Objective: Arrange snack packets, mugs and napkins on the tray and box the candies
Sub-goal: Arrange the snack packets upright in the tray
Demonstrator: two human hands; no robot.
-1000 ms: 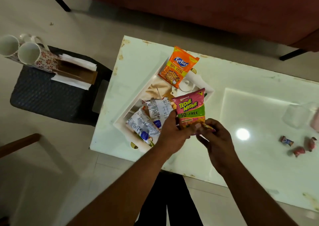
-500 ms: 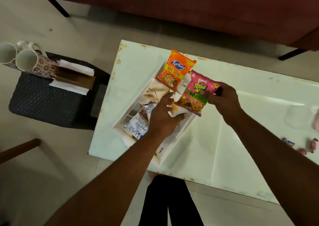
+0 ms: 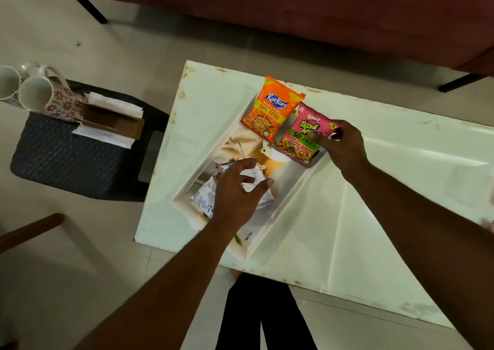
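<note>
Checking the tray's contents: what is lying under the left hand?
Under the left hand lie white snack packets with small print, inside the tray. The hand covers their middle, so their exact number and fronts cannot be seen.

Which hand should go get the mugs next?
The left hand, probably. The mugs stand off to its side, and the right hand holds the pink packet.

Snack packets (image 3: pixel 270 110) in tray (image 3: pixel 283 210) on table (image 3: pixel 374 216); mugs (image 3: pixel 40 94) leftward.
</note>
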